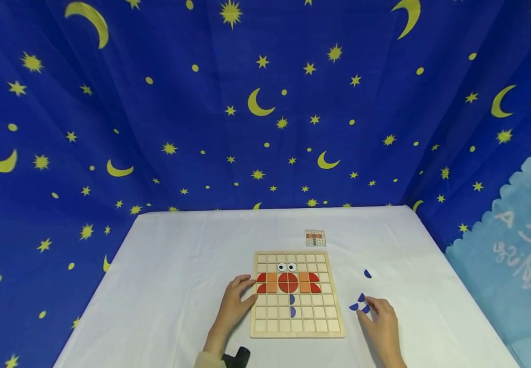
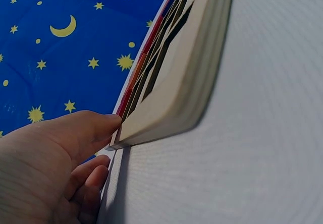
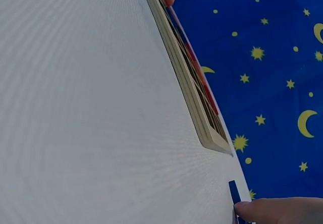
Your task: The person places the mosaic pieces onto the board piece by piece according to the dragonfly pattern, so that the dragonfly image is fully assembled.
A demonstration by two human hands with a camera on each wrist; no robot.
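My left hand [image 1: 235, 301] rests at the left side of a wooden grid board [image 1: 297, 335], thumb and forefinger spread along its edge. In the left wrist view, the thumb [image 2: 101, 125] touches the board's rim. To the right of the board, my right hand [image 1: 382, 324] pinches a blue half-circle piece [image 1: 366, 309] between thumb and forefinger, close over the table. Two more blue pieces, one above [image 1: 361, 297] and one to the left [image 1: 354, 307], lie beside the fingertips. On the board sit red quarter-circles [image 1: 288, 282], orange squares [image 1: 272, 282], two eye pieces [image 1: 282, 267] and two blue half-circles [image 1: 292, 312].
A small pattern card [image 1: 315, 238] lies behind the board on the white tablecloth [image 1: 192, 255]. Another blue piece [image 1: 368, 274] lies farther back on the right. Blue curtains [image 1: 219, 138] with moons and stars enclose the table's back and sides.
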